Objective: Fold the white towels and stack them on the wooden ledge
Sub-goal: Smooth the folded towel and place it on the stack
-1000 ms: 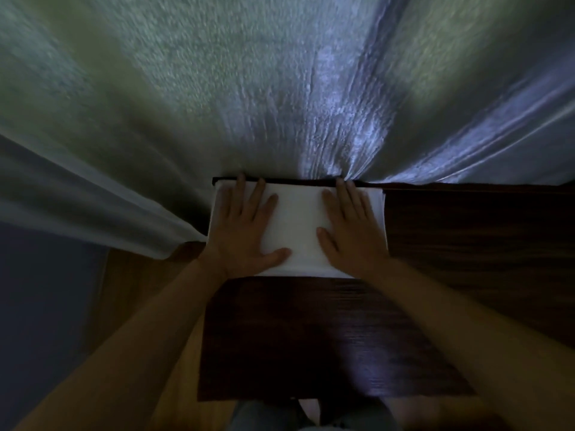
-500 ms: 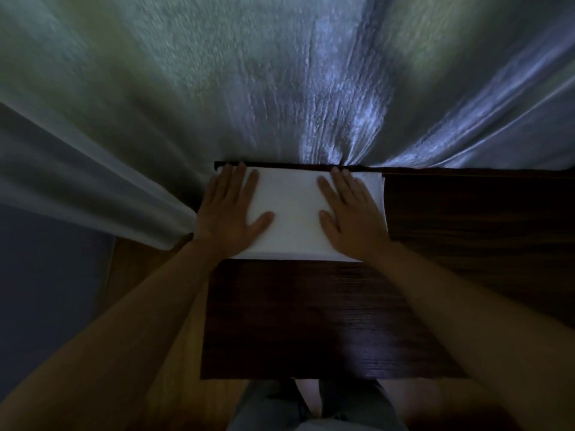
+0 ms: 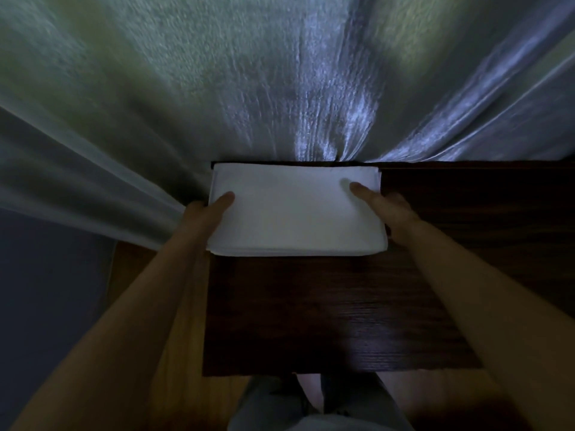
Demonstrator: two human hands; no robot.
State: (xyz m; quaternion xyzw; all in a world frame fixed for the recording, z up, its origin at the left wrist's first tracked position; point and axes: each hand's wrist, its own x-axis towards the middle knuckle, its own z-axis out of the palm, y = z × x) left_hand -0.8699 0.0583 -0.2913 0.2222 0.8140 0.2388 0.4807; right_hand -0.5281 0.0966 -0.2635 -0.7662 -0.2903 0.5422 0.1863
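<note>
On the dark wooden ledge (image 3: 326,312), close to its far edge, lies a stack of white towels (image 3: 295,213). The towels are folded flat into a neat block, and thin layers show along the near side of the stack. The far side of the stack sits right up against the back edge of the ledge, where the curtain (image 3: 249,88) hangs down. The left hand (image 3: 205,213) holds the left side of the stack. Its thumb lies on top of the towels and the rest of its fingers are hidden past the edge, so it looks like a pinch, thumb above and fingers below or at the side. The right hand (image 3: 389,206) holds the right side of the stack the same way. Its thumb rests on top of the white cloth and the other fingers curl down by the right edge, next to the dark wood. The two hands are well apart, one at each end of the towels, with the white top bare between them. Both arms reach forward from the bottom corners of the view. The curtain is pale and shiny, with long folds that spread out to the left and right. Below the near edge of the ledge, the person's legs (image 3: 311,405) show over a lighter wooden floor (image 3: 174,353). The room is dim.
</note>
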